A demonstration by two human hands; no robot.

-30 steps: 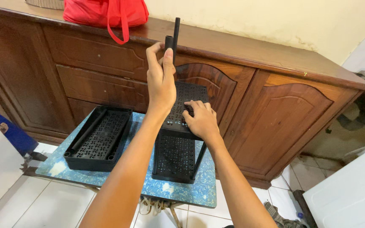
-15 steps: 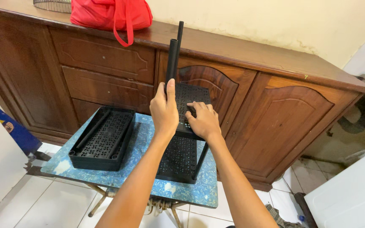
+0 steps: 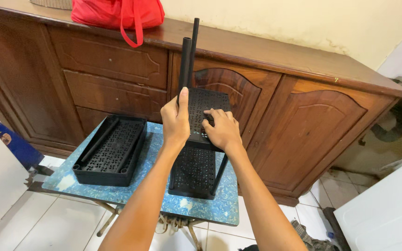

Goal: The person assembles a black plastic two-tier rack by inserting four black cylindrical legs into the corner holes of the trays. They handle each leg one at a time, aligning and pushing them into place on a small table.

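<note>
While left hand fingers grip black tube | right hand fingers apparently spread on rack shelf

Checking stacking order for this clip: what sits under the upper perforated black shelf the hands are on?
Under the upper shelf a lower perforated shelf rests on the blue table, joined by a black post. The left hand and right hand cover the near edge and front-left corner joint.
</note>
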